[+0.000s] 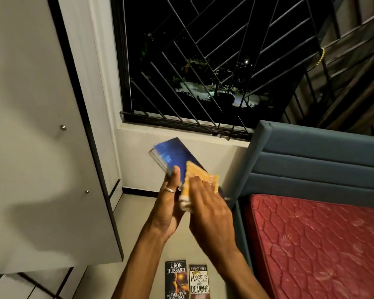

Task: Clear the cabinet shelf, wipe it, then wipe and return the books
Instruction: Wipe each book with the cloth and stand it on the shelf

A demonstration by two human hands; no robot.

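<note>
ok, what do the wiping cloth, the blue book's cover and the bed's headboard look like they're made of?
Cloth: soft woven fabric, yellow-orange; it bunches and folds under the right hand.
Blue book: paper or card cover, probably glossy, with page edges visible.
Headboard: padded upholstery, matte blue-grey; stitched horizontal panels. Fabric or faux leather, unclear.

Pale floor [138,212] with two books [187,279] side by side, flat, covers up.

Readable on the left floor book [176,279]: "L. RON HUBBARD" above "THE EVOLUTION OF A SCIENCE". On the right floor book [199,282]: "BENNY HINN", then "ANGELS AND DEMONS". Nothing legible elsewhere.
</note>
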